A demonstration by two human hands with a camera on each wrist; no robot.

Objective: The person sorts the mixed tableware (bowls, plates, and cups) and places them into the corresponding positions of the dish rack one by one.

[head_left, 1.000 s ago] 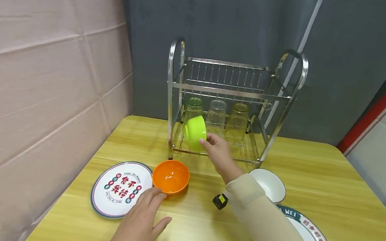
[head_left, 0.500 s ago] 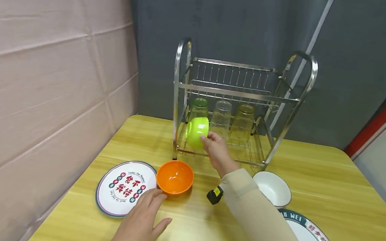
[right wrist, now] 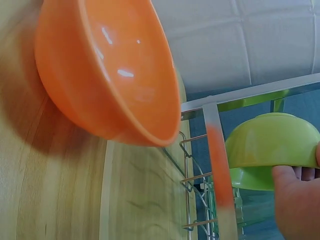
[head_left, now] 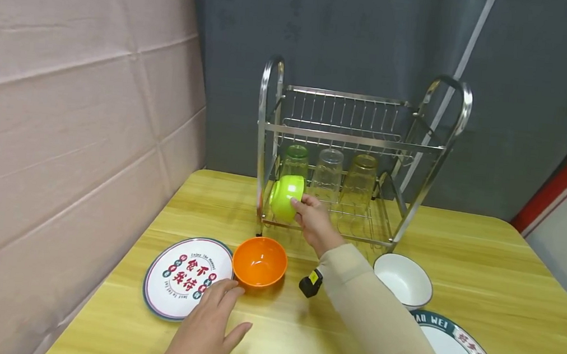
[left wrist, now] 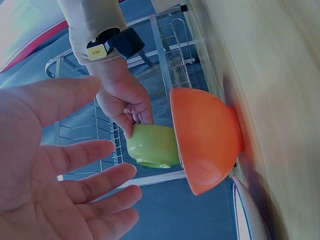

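— Green bowl tipped on its side at the lower tier's left front of the dish rack, pinched at the rim by right hand.
— Left hand?
— Flat and relaxed, fingertips beside orange bowl.
— Risk?
— Could slip between the wires, or knock the glasses just behind.
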